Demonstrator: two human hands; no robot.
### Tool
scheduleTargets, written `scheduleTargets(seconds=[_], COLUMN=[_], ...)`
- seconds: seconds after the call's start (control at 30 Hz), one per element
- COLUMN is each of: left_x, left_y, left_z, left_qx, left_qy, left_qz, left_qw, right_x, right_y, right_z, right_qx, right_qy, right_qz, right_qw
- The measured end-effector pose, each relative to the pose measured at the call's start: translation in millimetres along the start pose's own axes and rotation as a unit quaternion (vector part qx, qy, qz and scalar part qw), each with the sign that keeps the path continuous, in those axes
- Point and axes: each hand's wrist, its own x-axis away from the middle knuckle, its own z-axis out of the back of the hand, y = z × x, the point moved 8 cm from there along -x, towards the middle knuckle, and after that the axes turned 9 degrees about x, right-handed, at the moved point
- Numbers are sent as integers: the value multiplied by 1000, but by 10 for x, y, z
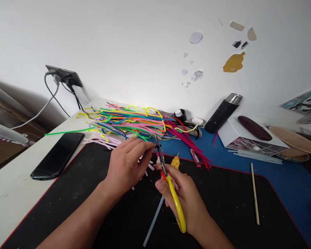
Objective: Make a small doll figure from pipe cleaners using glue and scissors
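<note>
My right hand (182, 197) grips a pair of scissors (176, 204) with yellow handles, blades pointing up and away. My left hand (129, 160) is closed in a pinch at the blades. A small dark piece shows between its fingertips and the blades; it looks like a bit of black pipe cleaner, though most is hidden. Partly behind my right hand lies a yellow hot glue gun (175, 162). A translucent glue stick (153, 221) slants below my hands over the black mat (223, 207). Several pale lilac pipe cleaners (103, 141) lie just beyond my left hand.
A heap of coloured pipe cleaners (134, 119) spreads along the wall. A phone (58, 155) lies at left. On the right are a black thermos (223, 114), a white box (251, 135), more glue sticks (256, 156) and a thin wooden stick (254, 193). A lighter (195, 157) lies near the mat's edge.
</note>
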Motion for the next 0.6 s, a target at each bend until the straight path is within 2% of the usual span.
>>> scheduleTargets(seconds=[0.6], left_x=[2], left_y=[11], left_z=[-21], left_qx=[-10], left_qy=[-12], left_qz=[-9], left_qw=[1000], right_x=[-36], right_y=[-1], right_z=[-1], right_qx=[-1], right_qy=[3], right_qz=[-17], right_qw=[1000])
